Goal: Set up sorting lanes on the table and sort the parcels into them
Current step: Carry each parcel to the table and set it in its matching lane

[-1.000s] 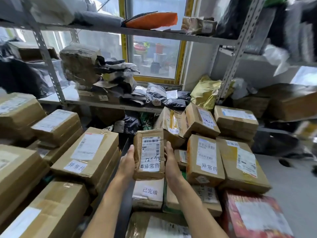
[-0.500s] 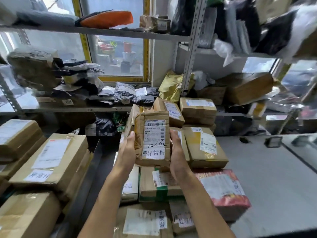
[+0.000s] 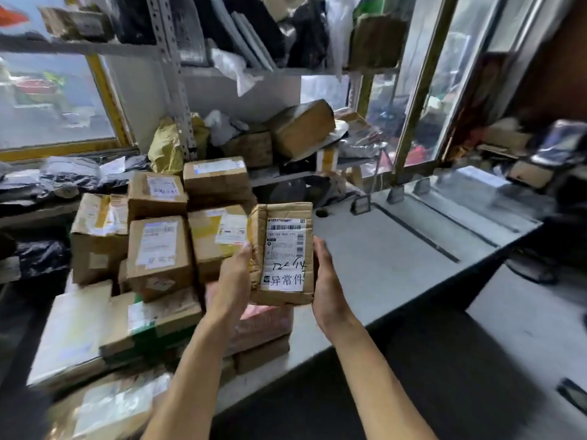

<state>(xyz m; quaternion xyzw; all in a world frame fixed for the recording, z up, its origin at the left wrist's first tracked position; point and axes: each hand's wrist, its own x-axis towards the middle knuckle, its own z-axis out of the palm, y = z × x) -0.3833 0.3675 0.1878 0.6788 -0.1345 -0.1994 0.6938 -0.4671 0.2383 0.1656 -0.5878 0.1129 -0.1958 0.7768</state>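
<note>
Table point(image 3: 397, 258): grey surface filled the right half of the frame, with dark tape lines point(image 3: 416, 231) running across it toward the upper right.
Parcel stack point(image 3: 158, 249): brown cartons with white labels were piled at centre left, on the left end of the table.
Shelving point(image 3: 178, 90): a metal rack held black bags and cartons in the upper centre.
Held parcel point(image 3: 284, 252): a crumpled brown box stood upright at frame centre, raised over the table edge just right of the stack; its white label faced the camera, with handwriting and a printed sticker at the bottom.
Left hand point(image 3: 230, 287): it gripped the parcel's left edge; the thumb lay along the front left edge, and the fingers were hidden behind the box.
Right hand point(image 3: 327, 281): it gripped the parcel's right edge, palm against the side, thumb at the front corner; the fingers were hidden behind the box.
Change from earlier frames: the parcel had travelled rightward from in front of the stack toward the open table; both hands kept the same two-sided grip; the view had swung right, so the window moved to the upper left.
</note>
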